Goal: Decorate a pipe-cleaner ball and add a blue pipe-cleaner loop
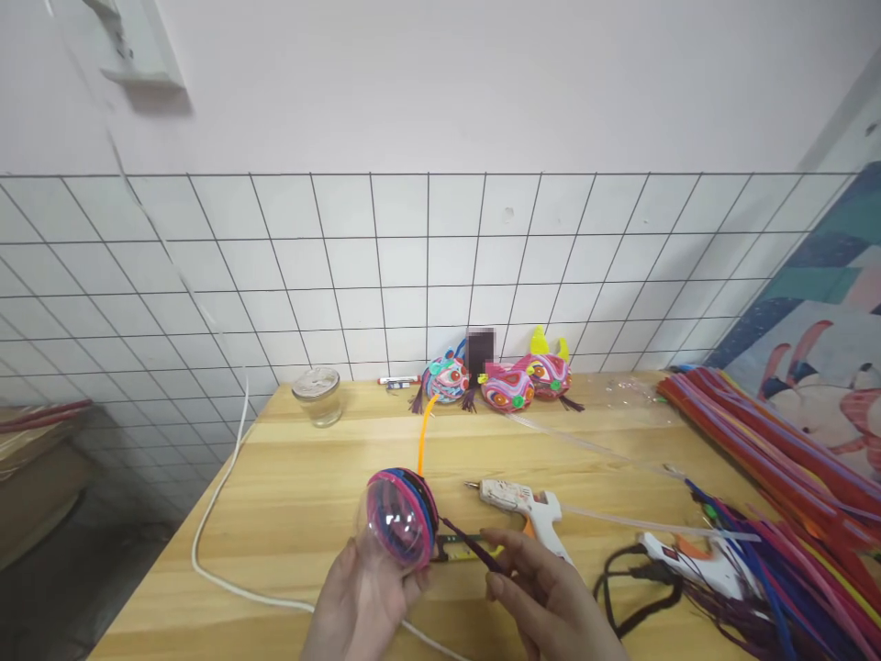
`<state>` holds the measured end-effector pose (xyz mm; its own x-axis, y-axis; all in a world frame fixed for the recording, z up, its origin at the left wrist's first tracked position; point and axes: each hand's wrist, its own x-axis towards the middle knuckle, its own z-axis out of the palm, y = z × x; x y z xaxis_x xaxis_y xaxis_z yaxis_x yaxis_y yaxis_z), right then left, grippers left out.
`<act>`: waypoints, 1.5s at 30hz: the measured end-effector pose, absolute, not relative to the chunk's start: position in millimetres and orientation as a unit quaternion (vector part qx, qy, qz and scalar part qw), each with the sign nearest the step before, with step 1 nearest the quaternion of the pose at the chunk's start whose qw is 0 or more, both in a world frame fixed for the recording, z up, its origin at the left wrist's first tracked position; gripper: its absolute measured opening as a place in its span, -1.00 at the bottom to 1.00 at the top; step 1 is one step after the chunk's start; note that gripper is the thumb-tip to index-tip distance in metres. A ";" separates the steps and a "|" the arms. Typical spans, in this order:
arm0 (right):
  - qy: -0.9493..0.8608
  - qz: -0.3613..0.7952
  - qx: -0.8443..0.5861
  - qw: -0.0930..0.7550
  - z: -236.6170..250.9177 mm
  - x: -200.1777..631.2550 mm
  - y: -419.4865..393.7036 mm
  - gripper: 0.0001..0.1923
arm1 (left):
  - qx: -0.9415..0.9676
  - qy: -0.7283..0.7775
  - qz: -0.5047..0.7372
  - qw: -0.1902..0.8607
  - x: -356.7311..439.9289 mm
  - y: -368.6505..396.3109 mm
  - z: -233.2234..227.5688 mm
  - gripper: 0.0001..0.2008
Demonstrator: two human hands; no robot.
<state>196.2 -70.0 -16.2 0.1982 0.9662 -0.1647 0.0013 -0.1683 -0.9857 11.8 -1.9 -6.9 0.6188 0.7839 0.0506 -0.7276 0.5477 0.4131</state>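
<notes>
My left hand (pixel 362 601) holds a clear plastic ball (pixel 397 516) partly wrapped in pink, blue and purple pipe cleaners, with an orange pipe cleaner (pixel 425 430) sticking up from it. My right hand (pixel 543 597) pinches a dark purple pipe cleaner (pixel 472 542) that runs to the ball. A white glue gun (pixel 527 505) lies on the wooden table (pixel 309 514) just beyond my right hand.
A second glue gun (pixel 695 565) with a black cord lies at the right beside a large heap of coloured pipe cleaners (pixel 777 459). Three finished colourful balls (pixel 506 381) stand by the tiled wall. A glass jar (pixel 317 395) stands at the back left. A white cable (pixel 220 514) hangs over the table's left edge.
</notes>
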 end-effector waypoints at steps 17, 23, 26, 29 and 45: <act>-0.527 0.214 -0.811 0.138 -16.1 299.1 -71.4 -0.68 | 0.150 0.184 0.575 0.783 -2.2 22.9 -12.4 -0.63; -0.517 0.197 -0.821 0.141 -23.0 299.8 -66.7 -0.66 | 0.128 0.189 0.582 0.780 -4.9 24.6 -12.8 -0.73; -0.514 0.184 -0.823 0.157 -28.2 297.2 -63.1 -0.66 | 0.112 0.194 0.585 0.779 -5.5 24.5 -12.3 -0.81; -0.519 0.197 -0.819 0.142 -32.1 295.2 -59.8 -0.64 | 0.109 0.198 0.588 0.777 -4.8 23.6 -10.7 -0.83; -0.531 0.220 -0.816 0.055 -32.5 284.7 -56.1 -0.60 | 0.114 0.207 0.584 0.777 -4.4 26.7 -12.7 -0.79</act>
<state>284.7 -56.1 -32.5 0.3380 0.8916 -0.3012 0.8433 -0.4290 -0.3236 -4.4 26.7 -12.7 0.2321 0.9541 -0.1890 -0.8600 0.2921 0.4184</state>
